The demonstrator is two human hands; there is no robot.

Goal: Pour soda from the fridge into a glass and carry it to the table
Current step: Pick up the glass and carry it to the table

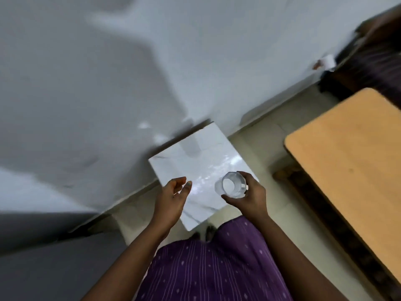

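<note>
Low centre of frame: right hand point(249, 197) wrapped round the glass point(230, 185), rim kept level (contents unclear), left hand point(173, 197) empty, fingers loosely curled apart, wooden table point(347, 161) at right, likely destination.

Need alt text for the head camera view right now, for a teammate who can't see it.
The person's right hand grips a clear faceted drinking glass above a small white marble-topped stand. The left hand hovers open and empty beside it. A light wooden table stands to the right; the view is motion-blurred.
</note>
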